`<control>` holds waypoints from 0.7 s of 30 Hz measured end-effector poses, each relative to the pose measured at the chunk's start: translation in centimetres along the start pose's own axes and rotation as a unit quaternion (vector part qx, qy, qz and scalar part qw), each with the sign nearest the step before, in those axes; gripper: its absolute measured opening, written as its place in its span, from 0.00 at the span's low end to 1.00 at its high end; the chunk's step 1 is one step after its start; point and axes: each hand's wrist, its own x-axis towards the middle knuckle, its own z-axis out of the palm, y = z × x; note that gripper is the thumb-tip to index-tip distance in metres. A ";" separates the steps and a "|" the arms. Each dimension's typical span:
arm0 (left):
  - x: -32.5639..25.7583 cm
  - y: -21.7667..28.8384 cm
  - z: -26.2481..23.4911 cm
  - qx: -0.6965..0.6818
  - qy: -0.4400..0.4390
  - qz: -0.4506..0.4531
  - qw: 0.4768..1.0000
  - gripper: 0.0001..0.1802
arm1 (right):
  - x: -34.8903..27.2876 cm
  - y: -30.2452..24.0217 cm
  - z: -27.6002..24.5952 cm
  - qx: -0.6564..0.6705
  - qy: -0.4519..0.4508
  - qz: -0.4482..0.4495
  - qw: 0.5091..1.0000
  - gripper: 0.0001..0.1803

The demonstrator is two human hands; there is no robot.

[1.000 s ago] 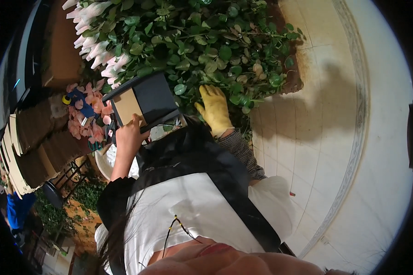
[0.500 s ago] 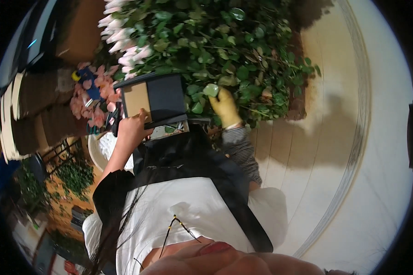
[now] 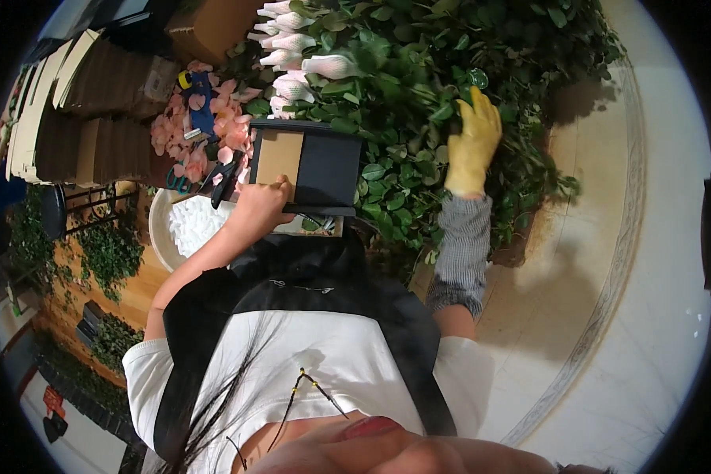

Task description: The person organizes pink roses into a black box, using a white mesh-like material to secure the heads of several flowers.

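Note:
My left hand (image 3: 262, 207) grips the near edge of a shallow black tray (image 3: 324, 170), a finger resting on the tan cardboard piece (image 3: 280, 154) inside it. My right hand (image 3: 474, 146), in a yellow glove with a grey knit sleeve, is over a thick pile of green leafy stems (image 3: 407, 170). Its fingers are stretched out, and I see nothing held in them. Some leaves beside the glove are blurred. At the stems' left end lie several pale pink flower heads in white net sleeves (image 3: 288, 41).
Left of the tray are loose pink petals (image 3: 170, 134), black-handled pruning shears (image 3: 226, 180), teal-handled scissors (image 3: 178, 183) and a blue item (image 3: 203, 103). A round bin (image 3: 163, 229) holds white pieces. Cardboard stacks (image 3: 107, 79) stand at far left; leaves litter the floor.
My right hand has moved right and farther out over the foliage, and its fingers have straightened. The pale green leaf at its fingertips no longer shows there. My left hand stays on the tray.

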 end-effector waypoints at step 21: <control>2.1 -6.2 -1.7 -0.465 -0.156 0.033 0.871 0.22 | -17.3 -8.5 -0.4 0.085 -0.332 -0.057 0.938 0.30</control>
